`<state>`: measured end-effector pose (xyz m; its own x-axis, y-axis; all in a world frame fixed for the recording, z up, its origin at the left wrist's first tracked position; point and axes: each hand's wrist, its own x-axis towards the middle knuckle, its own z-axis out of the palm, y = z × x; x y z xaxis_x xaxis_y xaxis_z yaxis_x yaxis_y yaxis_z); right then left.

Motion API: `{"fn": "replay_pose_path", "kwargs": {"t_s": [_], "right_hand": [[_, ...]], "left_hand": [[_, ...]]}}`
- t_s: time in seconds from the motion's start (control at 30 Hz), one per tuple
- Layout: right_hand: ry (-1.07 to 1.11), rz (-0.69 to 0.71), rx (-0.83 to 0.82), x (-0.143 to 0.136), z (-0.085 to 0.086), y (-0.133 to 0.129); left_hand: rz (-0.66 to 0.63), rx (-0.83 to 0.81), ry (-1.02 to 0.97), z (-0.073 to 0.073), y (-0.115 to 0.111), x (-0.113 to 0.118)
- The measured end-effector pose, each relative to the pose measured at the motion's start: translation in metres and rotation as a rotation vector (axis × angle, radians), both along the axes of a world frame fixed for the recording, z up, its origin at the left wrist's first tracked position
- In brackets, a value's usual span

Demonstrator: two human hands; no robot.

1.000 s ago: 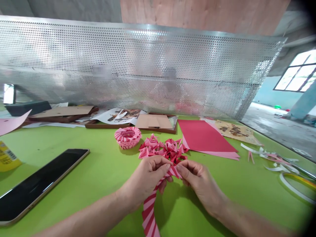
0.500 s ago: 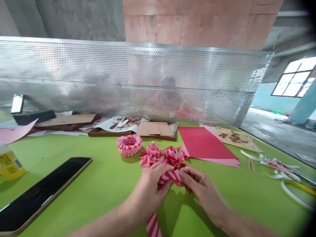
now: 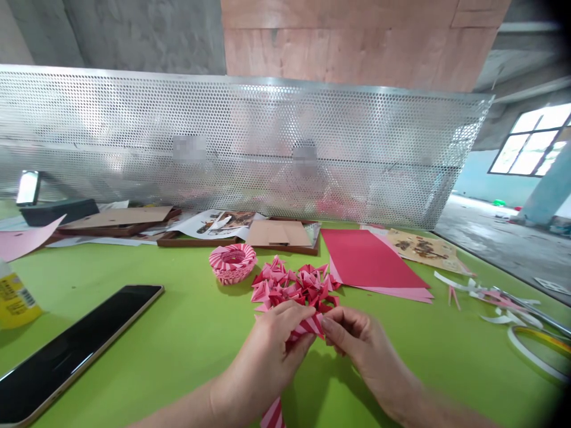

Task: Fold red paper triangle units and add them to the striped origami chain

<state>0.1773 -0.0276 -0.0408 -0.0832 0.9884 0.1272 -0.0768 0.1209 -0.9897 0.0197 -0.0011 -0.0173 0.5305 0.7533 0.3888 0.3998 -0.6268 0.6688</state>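
In front of the pile (image 3: pixel 294 284), your left hand (image 3: pixel 275 340) grips the strip (image 3: pixel 309 326), hiding its middle; your right fingers (image 3: pixel 338 334) pinch its tip.

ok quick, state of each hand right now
Left hand: closed, holding the pink-and-red striped paper strip.
Right hand: closed in a pinch at the strip's end; exactly what it grips is hidden.
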Motion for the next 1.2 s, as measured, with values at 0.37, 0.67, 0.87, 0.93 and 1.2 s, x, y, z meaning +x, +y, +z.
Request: {"fn": "replay_pose_path", "kwargs": {"t_s": [0.37, 0.67, 0.87, 0.93, 1.2], "right_hand": [[0.057, -0.007, 0.020, -0.0022, 0.0008, 0.0009], [-0.010, -0.015, 0.039, 0.0008, -0.0005, 0.0008], [0.014, -0.033, 0.036, -0.0003, -0.0036, 0.0027], [0.023, -0.035, 0.026, -0.0010, -0.0033, 0.0025], [-0.026, -0.030, 0.036, -0.0010, -0.0001, 0.0035]], "left_hand": [[0.030, -0.095, -0.017, 0.0004, 0.0008, 0.0006], [0.090, -0.212, -0.046, 0.0047, 0.0000, 0.0028], [0.094, -0.154, -0.036, 0.0006, 0.0010, 0.0027], [0.100, -0.149, -0.041, 0.0007, 0.0010, 0.0033], [0.094, -0.259, -0.108, 0.0037, 0.0015, 0.0035]]}}
